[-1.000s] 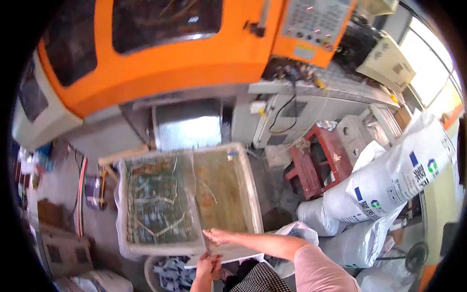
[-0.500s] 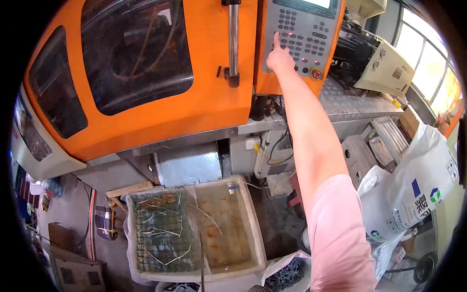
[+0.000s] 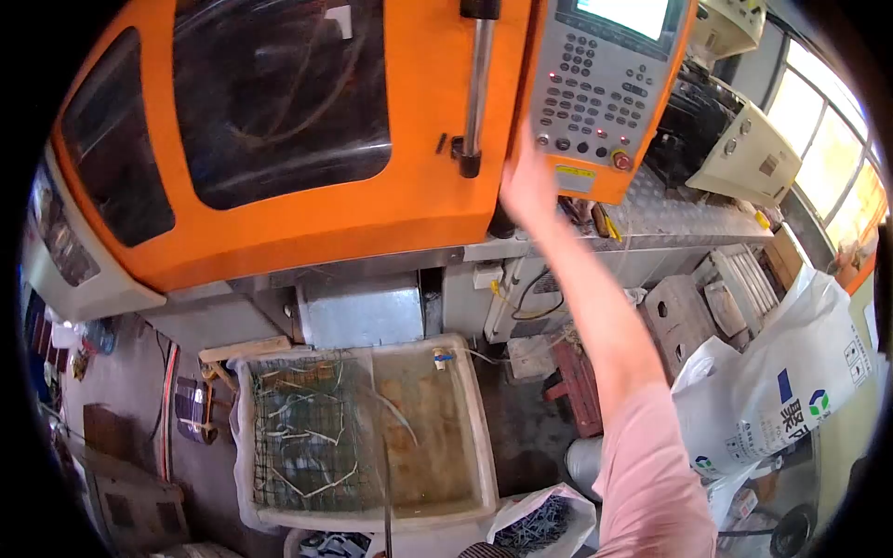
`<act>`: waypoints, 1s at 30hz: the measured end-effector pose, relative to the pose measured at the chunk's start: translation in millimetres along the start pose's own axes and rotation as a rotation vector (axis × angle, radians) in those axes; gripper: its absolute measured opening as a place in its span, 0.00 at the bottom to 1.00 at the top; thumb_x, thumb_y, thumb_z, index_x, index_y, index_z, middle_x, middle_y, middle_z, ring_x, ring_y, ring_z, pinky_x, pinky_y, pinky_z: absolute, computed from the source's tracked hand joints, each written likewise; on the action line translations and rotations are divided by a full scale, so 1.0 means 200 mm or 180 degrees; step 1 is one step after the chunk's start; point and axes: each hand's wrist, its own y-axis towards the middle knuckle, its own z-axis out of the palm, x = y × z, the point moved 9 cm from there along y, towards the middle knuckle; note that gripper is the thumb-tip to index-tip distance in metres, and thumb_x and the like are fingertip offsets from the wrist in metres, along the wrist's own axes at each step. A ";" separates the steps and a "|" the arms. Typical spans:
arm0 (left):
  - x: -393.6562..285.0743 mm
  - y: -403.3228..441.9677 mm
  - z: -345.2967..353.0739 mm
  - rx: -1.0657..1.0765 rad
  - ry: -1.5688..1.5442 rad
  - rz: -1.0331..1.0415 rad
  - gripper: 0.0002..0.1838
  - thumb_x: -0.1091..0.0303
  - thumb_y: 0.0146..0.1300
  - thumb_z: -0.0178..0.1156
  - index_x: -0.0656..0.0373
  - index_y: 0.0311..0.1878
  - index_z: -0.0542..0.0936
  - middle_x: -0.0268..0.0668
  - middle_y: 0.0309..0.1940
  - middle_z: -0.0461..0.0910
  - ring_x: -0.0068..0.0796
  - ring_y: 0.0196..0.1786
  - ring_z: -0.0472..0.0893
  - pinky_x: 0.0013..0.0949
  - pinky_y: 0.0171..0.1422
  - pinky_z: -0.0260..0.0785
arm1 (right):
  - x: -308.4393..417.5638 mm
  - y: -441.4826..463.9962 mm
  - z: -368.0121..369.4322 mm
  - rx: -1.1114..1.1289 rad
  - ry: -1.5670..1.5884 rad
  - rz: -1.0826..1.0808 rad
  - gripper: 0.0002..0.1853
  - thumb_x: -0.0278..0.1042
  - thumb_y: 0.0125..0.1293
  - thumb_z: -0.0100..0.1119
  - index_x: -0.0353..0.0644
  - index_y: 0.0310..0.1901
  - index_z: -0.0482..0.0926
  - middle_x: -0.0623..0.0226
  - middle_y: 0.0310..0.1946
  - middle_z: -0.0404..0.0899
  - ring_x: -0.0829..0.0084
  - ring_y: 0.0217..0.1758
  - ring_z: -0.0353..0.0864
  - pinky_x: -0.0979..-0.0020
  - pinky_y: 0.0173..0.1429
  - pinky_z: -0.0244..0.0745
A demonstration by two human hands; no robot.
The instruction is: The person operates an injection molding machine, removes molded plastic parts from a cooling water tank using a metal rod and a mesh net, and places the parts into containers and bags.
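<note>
My right hand [image 3: 530, 191] is smeared by motion beside the lower left edge of the grey control panel [image 3: 609, 102]. It is close to the orange machine door [image 3: 419, 200] and to the right of the door's metal bar handle [image 3: 477, 93]. Whether it touches the door edge I cannot tell, and its fingers are too blurred to read. The panel carries rows of dark keys, a lit screen [image 3: 625, 17] and a red stop button [image 3: 621, 161]. My left hand is out of view.
Below the machine stands a white tub [image 3: 482, 446] of murky water with green netting [image 3: 307, 437] on its left. An open sack of dark plastic pieces [image 3: 535, 525] lies at the front. A large white printed bag [image 3: 772, 391] stands at right, near a red step [image 3: 579, 391].
My right hand has left the keypad, where its index finger was on a key, and moved down and left to the panel's edge. The view has shifted slightly.
</note>
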 end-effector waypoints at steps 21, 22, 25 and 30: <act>0.20 0.08 0.32 0.0595 0.0161 0.0502 0.33 0.79 0.54 0.51 0.64 0.64 0.53 0.41 0.23 0.75 0.27 0.14 0.72 0.31 0.16 0.62 | 0.46 -3.51 0.42 0.5286 0.2998 0.2485 0.19 0.41 0.63 0.54 0.31 0.46 0.72 0.63 0.28 0.79 0.76 0.29 0.78 0.73 0.32 0.75; 0.21 0.08 0.25 0.0497 0.0406 0.0466 0.33 0.77 0.54 0.54 0.65 0.64 0.55 0.40 0.22 0.75 0.26 0.14 0.71 0.30 0.17 0.63 | 0.46 -3.25 0.38 0.4910 0.2432 0.1750 0.24 0.43 0.62 0.55 0.35 0.54 0.66 0.65 0.32 0.78 0.75 0.30 0.77 0.73 0.33 0.73; 0.13 0.00 0.13 0.0724 0.0559 0.0442 0.32 0.74 0.55 0.55 0.66 0.64 0.56 0.39 0.21 0.75 0.25 0.14 0.71 0.29 0.18 0.63 | 0.30 -2.50 0.42 0.3364 0.1828 0.0796 0.29 0.30 0.58 0.54 0.37 0.60 0.58 0.63 0.29 0.76 0.68 0.31 0.76 0.68 0.38 0.72; -0.03 -0.18 -0.01 0.0275 0.1110 0.1397 0.19 0.69 0.59 0.56 0.61 0.54 0.69 0.37 0.24 0.74 0.21 0.25 0.70 0.28 0.26 0.63 | -0.01 -1.33 0.24 0.1395 0.1539 0.0786 0.26 0.29 0.58 0.54 0.38 0.59 0.60 0.58 0.28 0.77 0.59 0.33 0.79 0.62 0.39 0.72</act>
